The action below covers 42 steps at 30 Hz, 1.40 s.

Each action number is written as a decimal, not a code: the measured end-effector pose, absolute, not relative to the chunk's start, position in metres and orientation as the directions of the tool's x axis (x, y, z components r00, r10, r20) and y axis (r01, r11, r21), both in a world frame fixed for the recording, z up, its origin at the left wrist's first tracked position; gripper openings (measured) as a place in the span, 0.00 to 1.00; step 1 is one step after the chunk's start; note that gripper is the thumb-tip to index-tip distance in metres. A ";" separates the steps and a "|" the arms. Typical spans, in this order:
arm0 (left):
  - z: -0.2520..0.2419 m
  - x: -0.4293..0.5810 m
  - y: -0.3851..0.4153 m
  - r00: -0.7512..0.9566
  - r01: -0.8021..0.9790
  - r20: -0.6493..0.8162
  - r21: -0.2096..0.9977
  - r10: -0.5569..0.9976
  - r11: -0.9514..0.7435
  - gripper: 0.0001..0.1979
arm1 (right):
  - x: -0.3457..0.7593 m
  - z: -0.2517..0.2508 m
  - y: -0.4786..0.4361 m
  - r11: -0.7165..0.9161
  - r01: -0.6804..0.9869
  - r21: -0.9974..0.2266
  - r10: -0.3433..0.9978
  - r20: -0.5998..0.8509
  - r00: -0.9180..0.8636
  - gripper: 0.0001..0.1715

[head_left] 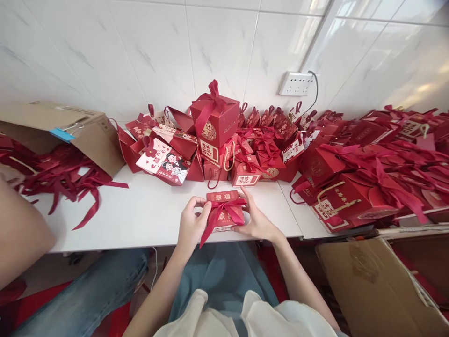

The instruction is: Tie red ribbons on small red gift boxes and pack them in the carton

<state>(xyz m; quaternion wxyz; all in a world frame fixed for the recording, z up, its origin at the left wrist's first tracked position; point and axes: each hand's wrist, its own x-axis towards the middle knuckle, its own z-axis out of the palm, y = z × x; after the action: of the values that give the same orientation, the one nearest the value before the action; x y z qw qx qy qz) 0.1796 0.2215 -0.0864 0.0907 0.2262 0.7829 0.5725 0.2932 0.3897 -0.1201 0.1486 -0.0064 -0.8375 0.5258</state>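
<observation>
A small red gift box point(220, 198) with gold lettering sits near the front edge of the white table point(140, 213). Tied around it is a dark red ribbon point(229, 206), one tail hanging down over the front left. My left hand point(194, 220) grips the box's left side, thumb on top by the ribbon. On the right side, my right hand point(257, 219) holds the box between thumb and fingers. Just behind stands another small red box point(247, 173) with a ribbon bow.
Red gift boxes point(354, 201) heap up at the right, and more line the wall, including a tall bowed box point(217, 119). At left is a cardboard box point(101, 140) beside loose ribbons point(70, 180) and another person's arm point(21, 224). An open carton point(379, 276) stands lower right.
</observation>
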 end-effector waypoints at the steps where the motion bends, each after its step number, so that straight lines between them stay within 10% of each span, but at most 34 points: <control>1: -0.085 0.184 0.222 -0.880 0.325 0.200 0.915 0.431 0.238 0.08 | 0.292 -0.121 0.387 0.436 -0.164 -0.885 0.186 0.267 -0.945 0.63; 7: -0.065 0.217 0.229 -0.380 0.907 0.809 0.422 0.449 0.007 0.09 | 0.316 -0.111 0.379 0.605 -0.243 -0.758 0.316 0.510 -0.800 0.56; 15: -0.042 0.253 0.263 0.039 0.936 0.919 0.103 0.392 -0.336 0.11 | 0.373 -0.090 0.386 0.685 -0.260 -0.681 0.456 0.679 -0.575 0.54; 21: -0.031 0.275 0.298 -0.068 0.807 0.908 0.293 0.413 -0.512 0.12 | 0.423 -0.082 0.396 0.734 -0.123 -0.668 0.566 0.702 -0.431 0.57; 25: -0.025 0.274 0.341 -0.327 0.709 0.615 0.661 0.718 -0.244 0.05 | 0.474 -0.068 0.396 0.739 0.101 -0.666 0.656 0.677 -0.334 0.58; 28: -0.026 0.285 0.383 -0.183 0.754 0.420 0.640 0.889 -0.147 0.04 | 0.517 -0.052 0.391 0.674 0.279 -0.683 0.735 0.659 -0.163 0.58; 31: -0.037 0.322 0.417 0.112 0.772 0.591 0.454 0.799 -0.445 0.07 | 0.556 -0.033 0.391 0.485 0.285 -0.827 0.838 0.533 0.120 0.58; 35: -0.066 0.386 0.434 0.473 0.605 0.652 0.248 0.592 -0.756 0.14 | 0.600 -0.018 0.402 0.175 -0.204 -0.963 0.966 0.128 0.223 0.42; 42: -0.114 0.420 0.446 0.457 0.599 0.619 0.317 0.638 -0.736 0.14 | 0.645 -0.012 0.415 -0.245 -0.720 -0.649 0.941 -0.338 -0.015 0.11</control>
<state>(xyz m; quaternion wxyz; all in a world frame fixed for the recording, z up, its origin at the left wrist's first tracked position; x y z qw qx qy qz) 0.4199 0.4458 -0.1139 0.0266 0.8531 0.3625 0.3744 0.6451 0.4148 -0.0116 0.5961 -0.3701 -0.1490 0.6968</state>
